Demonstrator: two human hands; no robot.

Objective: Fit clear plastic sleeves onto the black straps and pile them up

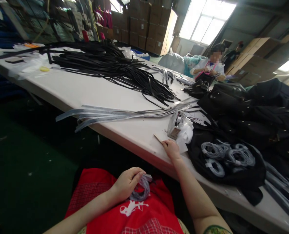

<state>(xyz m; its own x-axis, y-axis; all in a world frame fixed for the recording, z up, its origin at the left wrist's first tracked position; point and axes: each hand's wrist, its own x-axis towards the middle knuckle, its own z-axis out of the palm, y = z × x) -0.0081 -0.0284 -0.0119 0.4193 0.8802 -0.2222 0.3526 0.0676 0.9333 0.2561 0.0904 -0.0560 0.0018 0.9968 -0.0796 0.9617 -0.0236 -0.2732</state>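
My left hand (131,180) is closed on a coil of grey translucent strap (143,192) over my lap, with a white tab (147,177) at its top. Above the table's front edge, my right hand (172,149) grips a thin, narrow metal tool (157,139); its handle is hidden in the fist. Just beyond that hand stand a small clear dispenser-like box (172,128) and a crumpled white roll (185,133). To the right, several similar grey coils (242,156) with white tabs lie on black fabric (232,177).
Loose grey straps (105,115) lie across the white table (86,86) and overhang its front edge. Behind them spreads a heap of black strips (125,73). Black bags (254,110) are piled at right. A co-worker (208,70) sits across the table, near stacked cartons (144,27).
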